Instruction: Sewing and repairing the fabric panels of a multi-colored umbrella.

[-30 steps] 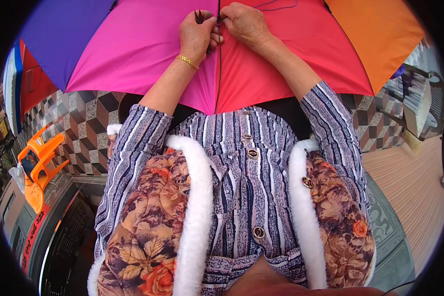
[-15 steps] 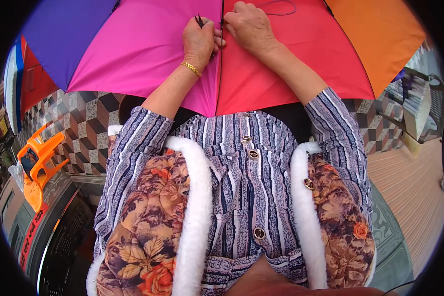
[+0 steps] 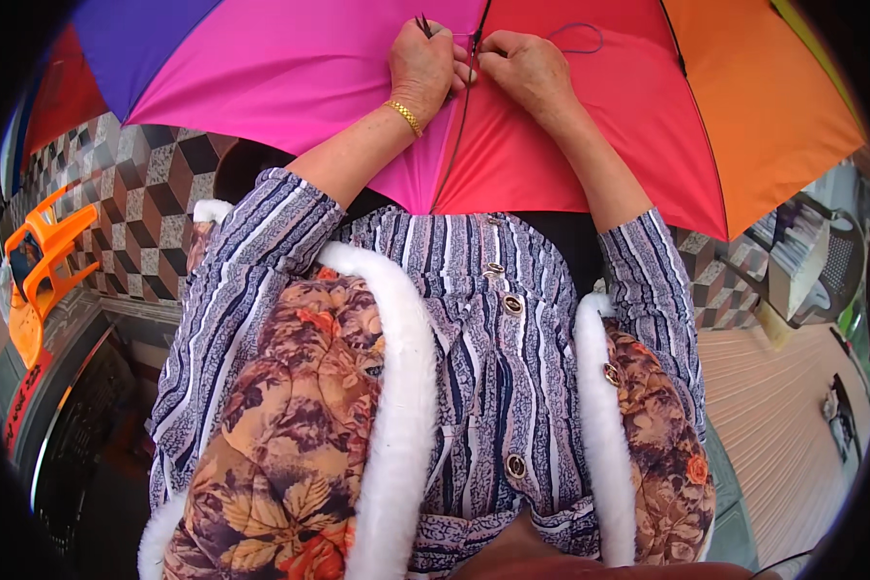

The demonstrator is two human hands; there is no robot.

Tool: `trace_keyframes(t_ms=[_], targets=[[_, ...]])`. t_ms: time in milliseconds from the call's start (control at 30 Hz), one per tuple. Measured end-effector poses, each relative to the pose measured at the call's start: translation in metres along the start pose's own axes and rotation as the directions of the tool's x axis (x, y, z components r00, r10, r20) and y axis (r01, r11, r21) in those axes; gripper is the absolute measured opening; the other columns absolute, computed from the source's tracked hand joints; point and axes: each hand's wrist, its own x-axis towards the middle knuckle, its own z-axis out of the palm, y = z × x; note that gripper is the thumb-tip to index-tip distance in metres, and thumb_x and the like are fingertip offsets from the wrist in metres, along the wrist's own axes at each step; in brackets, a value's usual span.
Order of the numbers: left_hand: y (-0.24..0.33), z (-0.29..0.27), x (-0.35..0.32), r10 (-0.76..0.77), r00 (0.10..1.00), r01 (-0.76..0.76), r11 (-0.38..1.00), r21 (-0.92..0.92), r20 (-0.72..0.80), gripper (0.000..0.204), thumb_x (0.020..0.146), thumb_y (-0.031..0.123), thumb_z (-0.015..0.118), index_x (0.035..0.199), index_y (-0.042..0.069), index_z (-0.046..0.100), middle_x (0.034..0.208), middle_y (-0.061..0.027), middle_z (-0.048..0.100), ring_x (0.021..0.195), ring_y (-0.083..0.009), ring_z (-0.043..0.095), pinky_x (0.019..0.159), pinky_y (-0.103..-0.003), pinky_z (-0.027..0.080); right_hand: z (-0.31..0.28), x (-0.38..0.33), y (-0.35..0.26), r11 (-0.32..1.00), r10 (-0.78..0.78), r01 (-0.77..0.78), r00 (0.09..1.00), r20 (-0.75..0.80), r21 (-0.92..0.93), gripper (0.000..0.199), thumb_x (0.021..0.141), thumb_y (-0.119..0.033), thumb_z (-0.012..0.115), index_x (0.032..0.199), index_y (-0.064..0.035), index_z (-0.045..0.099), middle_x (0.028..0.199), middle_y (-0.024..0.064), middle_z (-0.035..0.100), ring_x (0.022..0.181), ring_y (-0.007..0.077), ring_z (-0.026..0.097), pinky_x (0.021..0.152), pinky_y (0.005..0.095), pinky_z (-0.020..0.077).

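An umbrella canopy of coloured panels is spread before me, a thin dark rib running down between its pink panel and red panel. My left hand lies left of the rib, curled around small dark scissors whose pointed tips stick up past the fingers. Its fingertips reach the rib. From the other side, my right hand pinches close to the rib; what is between its fingertips is too small to tell. A loop of purple thread rests on the red panel beyond it.
Purple and orange panels continue the canopy on either side. An orange plastic chair stands at left on the patterned tile floor. At right are a dark perforated chair and a pale ridged surface.
The view has shifted, with hands and canopy now farther right in it. My right hand has come down nearer me, its fingertips closing beside the rib. The left still grips the scissors.
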Motion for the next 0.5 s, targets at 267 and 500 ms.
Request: trace_keyframes(t_ms=[267, 500], targets=[[-0.0041, -0.0054, -0.005, 0.024, 1.0, -0.023, 0.998, -0.064, 0.005, 0.015, 0.09, 0.012, 0.046, 0.09, -0.003, 0.049, 0.071, -0.0127, 0.059, 0.051, -0.0188, 0.06, 0.039, -0.025, 0.046, 0.0002, 0.0022, -0.0018, 0.999, 0.026, -0.023, 0.997, 0.075, -0.033, 0.021, 0.074, -0.025, 0.058, 0.088, -0.0127, 0.067, 0.076, 0.0085, 0.066, 0.072, 0.0241, 0.064, 0.066, 0.0352, 0.0493], [-0.0039, -0.0066, -0.005, 0.04, 0.998, -0.034, 0.994, -0.107, 0.053, 0.018, 0.089, 0.015, 0.053, 0.093, -0.003, 0.051, 0.073, -0.012, 0.06, 0.053, -0.0171, 0.061, 0.042, -0.023, 0.047, 0.0015, -0.0016, 0.0045, 0.997, -0.073, 0.072, 0.997, 0.036, 0.008, 0.022, 0.071, -0.023, 0.055, 0.086, -0.0128, 0.068, 0.075, 0.0116, 0.065, 0.076, 0.0307, 0.063, 0.069, 0.0418, 0.05]])
